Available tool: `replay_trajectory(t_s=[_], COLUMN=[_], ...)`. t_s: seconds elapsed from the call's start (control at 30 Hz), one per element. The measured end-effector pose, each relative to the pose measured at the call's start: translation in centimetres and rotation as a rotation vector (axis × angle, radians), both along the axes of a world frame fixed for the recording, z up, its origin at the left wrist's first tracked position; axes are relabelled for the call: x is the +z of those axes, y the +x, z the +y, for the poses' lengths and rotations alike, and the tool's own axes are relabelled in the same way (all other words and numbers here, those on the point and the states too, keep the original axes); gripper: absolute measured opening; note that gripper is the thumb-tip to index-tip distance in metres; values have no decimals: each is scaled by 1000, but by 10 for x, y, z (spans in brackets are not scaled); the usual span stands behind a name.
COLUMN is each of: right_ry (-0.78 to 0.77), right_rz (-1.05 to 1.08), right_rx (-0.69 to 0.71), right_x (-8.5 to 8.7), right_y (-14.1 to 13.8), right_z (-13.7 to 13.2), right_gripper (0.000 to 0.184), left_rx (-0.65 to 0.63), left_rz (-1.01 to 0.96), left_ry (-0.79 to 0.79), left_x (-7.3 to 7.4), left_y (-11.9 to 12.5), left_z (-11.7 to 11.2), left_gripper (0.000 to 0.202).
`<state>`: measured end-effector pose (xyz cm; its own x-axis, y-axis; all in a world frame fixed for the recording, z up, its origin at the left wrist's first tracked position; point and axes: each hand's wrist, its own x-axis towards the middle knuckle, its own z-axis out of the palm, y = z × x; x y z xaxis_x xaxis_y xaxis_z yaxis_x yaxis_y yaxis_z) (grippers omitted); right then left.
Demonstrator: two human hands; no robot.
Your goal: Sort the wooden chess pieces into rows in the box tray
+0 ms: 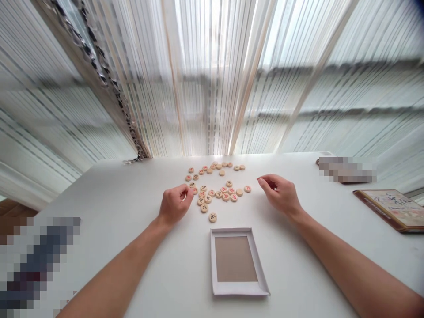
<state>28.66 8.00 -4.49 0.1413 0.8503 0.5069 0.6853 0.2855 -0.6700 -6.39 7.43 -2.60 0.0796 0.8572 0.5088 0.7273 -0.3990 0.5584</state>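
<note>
Round wooden Chinese chess pieces (211, 193) with red or black characters lie in a loose cluster on the white table (159, 274); a few show a plain side up. My left hand (175, 204) rests at the cluster's left edge, its fingers curled in towards the thumb. Its fingertips are close beside a red-marked piece (194, 191); whether they touch it I cannot tell. To the right of the cluster is my right hand (280, 194), thumb and fingers drawn together, no piece visible in it. The nearest piece to it is a red-marked one (247, 189).
An open shallow white box (214, 288) with a brown inside bottom stands in front of the pieces. A brown-edged flat box (394, 210) lies at the right edge. Blurred items sit at far left and back right. Sheer striped curtains (205, 88) hang behind the table.
</note>
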Motion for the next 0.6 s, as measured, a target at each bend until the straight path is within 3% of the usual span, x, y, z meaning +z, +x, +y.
replay_trajectory(t_s=[0.6], right_ry=[-63], right_rz=[-42], right_rx=[25], right_x=[-4], right_y=[-5], right_z=[0], right_gripper=[35], left_rx=[-79], left_rz=[16], left_ry=[23], left_x=[-5], left_y=[-3], left_z=[7], left_gripper=[44])
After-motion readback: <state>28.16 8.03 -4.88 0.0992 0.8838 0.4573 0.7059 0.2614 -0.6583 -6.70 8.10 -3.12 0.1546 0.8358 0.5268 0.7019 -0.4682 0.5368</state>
